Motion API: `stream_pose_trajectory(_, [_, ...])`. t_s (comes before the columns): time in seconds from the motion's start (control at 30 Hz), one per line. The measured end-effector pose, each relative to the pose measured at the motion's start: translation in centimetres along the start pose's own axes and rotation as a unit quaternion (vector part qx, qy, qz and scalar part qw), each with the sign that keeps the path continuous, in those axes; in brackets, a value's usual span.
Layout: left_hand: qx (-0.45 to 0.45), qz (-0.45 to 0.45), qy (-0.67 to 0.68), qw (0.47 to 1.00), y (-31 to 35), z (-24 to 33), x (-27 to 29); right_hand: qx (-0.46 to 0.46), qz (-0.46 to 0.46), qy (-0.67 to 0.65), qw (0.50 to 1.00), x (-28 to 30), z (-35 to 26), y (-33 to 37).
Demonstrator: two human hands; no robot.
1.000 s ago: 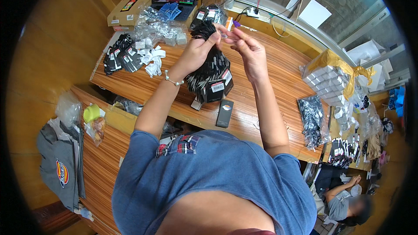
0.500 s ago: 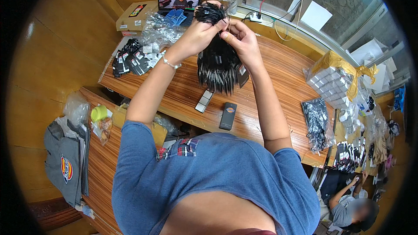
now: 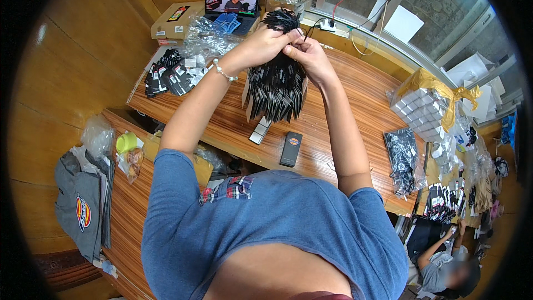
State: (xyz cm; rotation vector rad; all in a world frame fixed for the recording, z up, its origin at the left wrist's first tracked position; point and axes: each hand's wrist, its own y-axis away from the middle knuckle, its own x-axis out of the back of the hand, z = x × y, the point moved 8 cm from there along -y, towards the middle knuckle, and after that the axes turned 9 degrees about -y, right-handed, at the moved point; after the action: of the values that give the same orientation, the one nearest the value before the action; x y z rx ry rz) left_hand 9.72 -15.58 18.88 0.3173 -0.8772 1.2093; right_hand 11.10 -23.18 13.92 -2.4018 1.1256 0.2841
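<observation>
A thick bundle of black hang tags dangles above the wooden table, its tag ends fanning downward. My left hand is closed round the bundle's neck, and the black strings tuft out above the fist. Close against it, my right hand has thumb and fingers pinched together at the gathered strings. Whatever lies between those fingertips is too small to make out; a thin dark loop stands up beside them. Below the bundle lie a strip of white labels and a flat black tag with a coloured logo.
More black tags lie at the table's left, near crumpled clear plastic. A laptop and a cardboard box stand behind. To the right are a bagged black pack and wrapped white boxes. A co-worker sits lower right.
The hanging bundle has turned, showing more tag faces and brown edges at its sides. Both hands stay together at the strings and have shifted slightly right and down in the picture.
</observation>
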Motion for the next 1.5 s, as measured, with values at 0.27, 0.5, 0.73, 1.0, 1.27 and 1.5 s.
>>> stream_pose_trajectory(0.27, [0.022, -0.121, -0.045, 0.991, -0.8, -0.6, 0.3, -0.073, -0.071, -0.06, 0.993, -1.1, 2.5, -1.7])
stream_pose_trajectory(0.5, [0.128, -0.143, 0.078, 0.978, -1.2, -4.8, 0.4, -0.104, -0.064, -0.136, 0.983, -2.6, 3.2, -2.6])
stream_pose_trajectory(0.73, [0.092, -0.12, 0.326, 0.933, -0.3, -6.6, 0.6, -0.086, 0.0, -0.093, 0.992, -3.5, 3.6, -3.1])
stream_pose_trajectory(1.0, [-0.033, -0.008, 0.613, 0.789, 0.4, -7.7, 0.3, -0.049, -0.003, 0.054, 0.997, -3.3, 3.4, -4.2])
stream_pose_trajectory(1.27, [-0.075, 0.079, 0.746, 0.657, 1.8, -10.5, -1.5, -0.076, -0.033, 0.155, 0.984, -3.7, 4.4, -3.5])
stream_pose_trajectory(1.5, [0.035, 0.113, 0.828, 0.549, 3.4, -14.3, -3.8, -0.101, -0.054, 0.153, 0.982, -3.6, 6.3, -3.1])
